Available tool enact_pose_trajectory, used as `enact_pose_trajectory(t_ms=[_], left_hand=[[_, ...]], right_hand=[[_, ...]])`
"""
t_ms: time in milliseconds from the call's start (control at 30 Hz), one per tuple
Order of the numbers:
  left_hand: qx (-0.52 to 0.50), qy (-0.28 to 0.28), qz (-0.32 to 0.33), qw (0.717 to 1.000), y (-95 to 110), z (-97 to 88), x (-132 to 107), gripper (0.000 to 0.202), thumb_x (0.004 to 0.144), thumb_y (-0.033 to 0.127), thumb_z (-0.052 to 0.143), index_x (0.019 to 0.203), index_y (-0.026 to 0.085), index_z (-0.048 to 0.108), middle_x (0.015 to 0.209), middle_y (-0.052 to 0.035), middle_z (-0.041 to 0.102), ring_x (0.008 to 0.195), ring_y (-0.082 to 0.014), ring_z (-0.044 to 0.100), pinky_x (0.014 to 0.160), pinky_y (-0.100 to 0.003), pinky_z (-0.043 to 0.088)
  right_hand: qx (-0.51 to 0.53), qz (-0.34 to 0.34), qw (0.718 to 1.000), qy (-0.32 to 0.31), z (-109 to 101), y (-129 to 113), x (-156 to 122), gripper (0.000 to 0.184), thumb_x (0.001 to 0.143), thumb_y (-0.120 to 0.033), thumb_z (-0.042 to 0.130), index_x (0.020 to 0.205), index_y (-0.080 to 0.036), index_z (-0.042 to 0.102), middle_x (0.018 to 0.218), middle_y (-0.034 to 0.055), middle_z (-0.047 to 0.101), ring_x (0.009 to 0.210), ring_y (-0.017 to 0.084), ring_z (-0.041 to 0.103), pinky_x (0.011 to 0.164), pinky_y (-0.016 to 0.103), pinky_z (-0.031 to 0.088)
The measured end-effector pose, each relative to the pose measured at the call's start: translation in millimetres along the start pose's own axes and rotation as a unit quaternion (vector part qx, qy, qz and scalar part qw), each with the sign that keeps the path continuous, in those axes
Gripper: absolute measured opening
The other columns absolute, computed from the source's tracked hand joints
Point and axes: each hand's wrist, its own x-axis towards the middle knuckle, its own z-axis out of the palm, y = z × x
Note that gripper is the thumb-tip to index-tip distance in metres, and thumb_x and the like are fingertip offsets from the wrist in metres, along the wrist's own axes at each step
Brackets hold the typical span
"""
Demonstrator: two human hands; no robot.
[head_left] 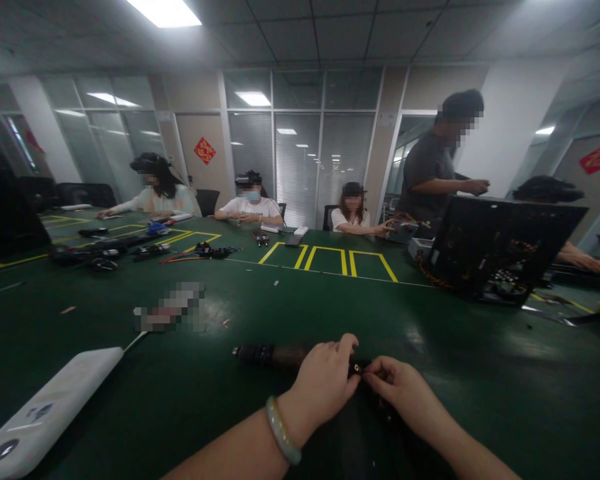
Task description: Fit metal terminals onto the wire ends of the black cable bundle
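Observation:
A dark electric screwdriver (275, 355) with a ribbed black nose and a small metal tip lies lengthwise on the green table, its tip pointing left. My left hand (323, 380), a pale bangle on its wrist, is closed around the rear part of the body. At that rear end a small brass-coloured spot (357, 368) shows between my two hands. My right hand (403, 387) is pinched right beside it, thumb against forefinger. What sits between those fingertips is dark and too small to make out. Some dark material below the right hand is hard to tell apart from the tabletop.
A white power strip (55, 407) stretches along the left, next to a blurred-out phone-like object (173, 310). Cable bundles (205, 251) lie further back. A black computer case (505, 250) stands at right. Several people sit across the green table (320, 300); one person (430, 157) stands.

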Motion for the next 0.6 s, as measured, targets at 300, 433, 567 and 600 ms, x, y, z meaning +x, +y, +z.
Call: enact_pose_trajectory(t_ms=[300,433,567,600], left_hand=[[0.028,-0.021,0.018,0.999,0.8,-5.1,0.7,0.018,0.084,0.028,0.062,0.098,0.021,0.052,0.093,-0.0015,0.062,0.089,-0.0209,0.059,0.081,-0.034,0.043],[0.016,-0.016,0.034,0.999,-0.3,-6.2,0.4,0.014,0.083,0.025,0.062,0.094,0.023,0.054,0.09,-0.0001,0.062,0.086,-0.0201,0.059,0.078,-0.033,0.042],[0.008,0.005,0.03,1.0,-2.2,-6.6,-0.9,0.014,0.082,0.023,0.064,0.091,0.023,0.054,0.087,0.0019,0.062,0.083,-0.019,0.058,0.074,-0.031,0.041],[0.005,0.008,0.034,0.999,-2.4,-6.8,-1.2,0.014,0.082,0.022,0.065,0.09,0.024,0.054,0.088,0.0025,0.062,0.083,-0.0186,0.058,0.075,-0.031,0.041]], right_hand=[[0.007,-0.008,1.0,-0.001,0.3,-3.6,-1.2,0.018,0.084,-0.034,0.059,0.081,-0.017,0.066,0.068,0.0,0.065,0.06,0.014,0.058,0.053,0.021,0.04],[0.019,-0.02,1.0,0.001,0.9,-4.5,-2.5,0.015,0.083,-0.03,0.06,0.081,-0.017,0.067,0.069,-0.0003,0.065,0.06,0.013,0.058,0.053,0.02,0.041],[0.026,-0.024,0.999,0.013,2.6,-1.3,-1.5,0.015,0.082,-0.03,0.061,0.081,-0.017,0.067,0.069,-0.0004,0.065,0.059,0.013,0.058,0.053,0.02,0.042],[0.029,-0.021,0.999,0.014,3.0,-0.2,-1.0,0.015,0.082,-0.031,0.061,0.081,-0.017,0.066,0.069,-0.0005,0.065,0.059,0.013,0.058,0.053,0.02,0.042]])
